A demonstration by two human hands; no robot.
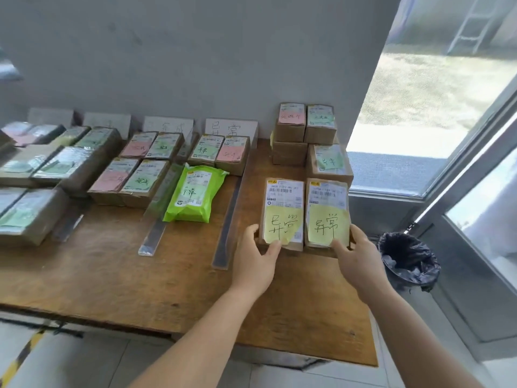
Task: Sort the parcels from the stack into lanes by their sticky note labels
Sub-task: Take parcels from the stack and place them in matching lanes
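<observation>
Table: wooden table (112,278) set against a grey wall, split into lanes by clear divider strips (228,219); paper lane signs (230,128) lean on the wall behind.
Sorted lanes: brown parcels with pink and green notes fill the left and middle lanes; one green pouch (194,194) lies alone between two strips.
Stack: remaining parcels (306,133) piled at the table's far right corner, near the open doorway.
Arms: both bare forearms reach forward from the lower edge, converging on the right lane.
Left parcel (282,212): flat on the table, yellow sticky note (281,226) face up, just beside its twin.
Right parcel (327,212): touching the first, yellow note likewise up.
Left hand (256,260): fingers wrapped round the left parcel's outer edge, thumb pressed on its near end.
Right hand (359,260): mirrors it, fingers curled on the right parcel's outer edge, thumb on top.
Bin: black-lined bin (408,260) on the floor to the right.
</observation>
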